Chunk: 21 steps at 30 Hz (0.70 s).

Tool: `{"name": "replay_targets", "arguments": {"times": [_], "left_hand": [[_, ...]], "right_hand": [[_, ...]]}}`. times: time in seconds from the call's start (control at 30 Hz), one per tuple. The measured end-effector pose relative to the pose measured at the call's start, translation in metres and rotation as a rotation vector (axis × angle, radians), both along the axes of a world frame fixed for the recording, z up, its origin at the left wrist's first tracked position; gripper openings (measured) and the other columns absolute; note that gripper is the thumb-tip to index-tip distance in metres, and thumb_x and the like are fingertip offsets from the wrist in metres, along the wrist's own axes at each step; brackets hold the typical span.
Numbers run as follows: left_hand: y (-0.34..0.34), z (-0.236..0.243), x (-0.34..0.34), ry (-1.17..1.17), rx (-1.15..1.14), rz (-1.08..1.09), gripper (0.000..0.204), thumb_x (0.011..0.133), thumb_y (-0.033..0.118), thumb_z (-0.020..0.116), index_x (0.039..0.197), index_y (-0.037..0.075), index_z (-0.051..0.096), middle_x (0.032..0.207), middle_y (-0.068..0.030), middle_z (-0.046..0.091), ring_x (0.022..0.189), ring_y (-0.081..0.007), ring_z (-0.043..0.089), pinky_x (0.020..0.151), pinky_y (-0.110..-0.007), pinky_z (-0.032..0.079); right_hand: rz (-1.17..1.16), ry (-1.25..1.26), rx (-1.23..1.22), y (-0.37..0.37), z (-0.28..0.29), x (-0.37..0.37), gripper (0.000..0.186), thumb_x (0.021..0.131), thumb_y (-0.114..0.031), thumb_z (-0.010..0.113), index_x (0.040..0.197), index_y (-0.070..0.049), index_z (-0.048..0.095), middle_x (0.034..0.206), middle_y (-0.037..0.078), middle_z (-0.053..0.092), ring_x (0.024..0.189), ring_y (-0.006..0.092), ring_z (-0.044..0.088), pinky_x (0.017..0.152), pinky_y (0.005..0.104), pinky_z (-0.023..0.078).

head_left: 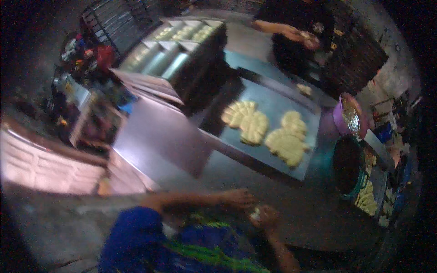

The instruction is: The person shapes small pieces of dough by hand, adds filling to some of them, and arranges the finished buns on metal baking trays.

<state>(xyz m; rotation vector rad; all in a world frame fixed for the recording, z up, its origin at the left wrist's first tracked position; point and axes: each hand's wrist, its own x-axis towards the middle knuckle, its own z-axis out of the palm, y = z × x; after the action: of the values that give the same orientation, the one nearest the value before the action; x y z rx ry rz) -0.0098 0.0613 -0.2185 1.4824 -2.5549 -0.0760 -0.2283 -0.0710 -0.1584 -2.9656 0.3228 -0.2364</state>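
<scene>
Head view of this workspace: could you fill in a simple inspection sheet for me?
Surface: grey, metal-looking worktable bearing a flat grey rectangular sheet.
Job's things: lumpy pale-yellow dough clusters on the sheet; small pale lump at the hands.
Clutter: round purple basin and round green tub, right side.
Hands: bare left hand and right hand close together; blur hides their grip.
Cables: nothing seen.
Surroundings: grey rectangular pans upper left, some holding pale pieces; co-worker's hands at the top.

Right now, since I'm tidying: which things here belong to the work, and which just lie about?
In use, apparently: small pale lump in right hand; pale yellow dough pieces; flat grey metal tray.
Likely lying about: dark slatted rack; blurred red bundle.
</scene>
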Motion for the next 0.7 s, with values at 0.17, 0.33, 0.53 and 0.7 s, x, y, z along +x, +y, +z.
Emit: {"name": "replay_targets", "arguments": {"times": [0.17, 0.33, 0.53, 0.7], "left_hand": [[-0.014, -0.018, -0.017, 0.301, -0.124, 0.107, 0.057, 0.085, 0.032, 0.062, 0.133, 0.005, 0.048, 0.134, -0.0173, 0.052, 0.118, -0.0373, 0.055, 0.095, -0.051, 0.047], [-0.039, -0.056, -0.041, 0.795, 0.056, 0.392, 0.05, 0.081, 0.041, 0.069, 0.11, 0.001, 0.064, 0.105, -0.019, 0.066, 0.094, -0.0379, 0.066, 0.073, -0.046, 0.056], [0.039, 0.165, 0.117, 1.138, 0.544, 0.631, 0.047, 0.082, 0.043, 0.068, 0.101, 0.001, 0.067, 0.089, -0.0207, 0.068, 0.082, -0.0395, 0.067, 0.069, -0.048, 0.054], [0.119, 0.299, 0.278, 1.023, 0.364, 0.917, 0.041, 0.085, 0.038, 0.067, 0.1, 0.0, 0.064, 0.091, -0.0224, 0.067, 0.085, -0.0406, 0.067, 0.074, -0.048, 0.052]], "right_hand": [[0.437, -0.614, -0.208, -0.037, -0.041, 0.022, 0.047, 0.101, -0.04, 0.045, 0.118, 0.002, 0.056, 0.095, 0.023, 0.063, 0.073, 0.0331, 0.064, 0.053, 0.0411, 0.055], [0.118, 0.726, 0.686, -0.058, 0.066, 0.084, 0.057, 0.076, -0.046, 0.074, 0.115, -0.006, 0.063, 0.112, 0.018, 0.065, 0.103, 0.0378, 0.062, 0.089, 0.0474, 0.048], [0.505, 1.072, 0.524, -0.045, 0.159, 0.26, 0.05, 0.081, -0.043, 0.069, 0.112, -0.004, 0.064, 0.106, 0.019, 0.067, 0.098, 0.034, 0.064, 0.085, 0.0456, 0.049], [0.682, 1.076, 0.048, 0.051, 0.312, 0.481, 0.042, 0.072, -0.034, 0.07, 0.096, 0.0, 0.067, 0.092, 0.021, 0.068, 0.088, 0.0395, 0.066, 0.076, 0.0497, 0.053]]}}
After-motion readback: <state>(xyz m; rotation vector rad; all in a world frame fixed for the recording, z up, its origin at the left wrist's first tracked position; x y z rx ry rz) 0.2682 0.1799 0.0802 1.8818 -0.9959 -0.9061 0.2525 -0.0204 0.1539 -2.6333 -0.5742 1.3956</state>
